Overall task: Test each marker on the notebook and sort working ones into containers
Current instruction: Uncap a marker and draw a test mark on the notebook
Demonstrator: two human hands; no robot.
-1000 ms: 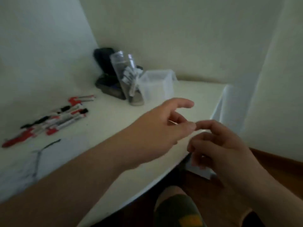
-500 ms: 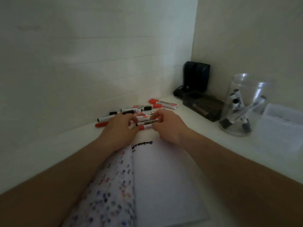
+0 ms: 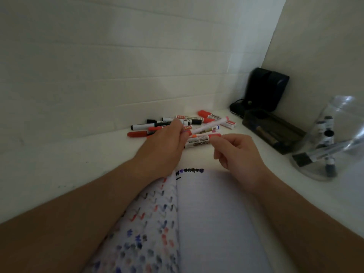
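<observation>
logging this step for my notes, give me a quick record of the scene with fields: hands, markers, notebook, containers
left hand: left hand grips a white marker, tilted up to the right
right hand: right hand pinches the red end of a second marker
marker pile: loose marker pile by the wall, red and black caps
notebook: notebook lies open; left page full of test marks, right page marked only along its top
containers: clear jar holding markers; dark tray behind it

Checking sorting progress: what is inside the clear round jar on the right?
The clear jar holds several markers with dark caps, leaning crossed. Glare blurs them, so their exact number stays unclear.
</observation>
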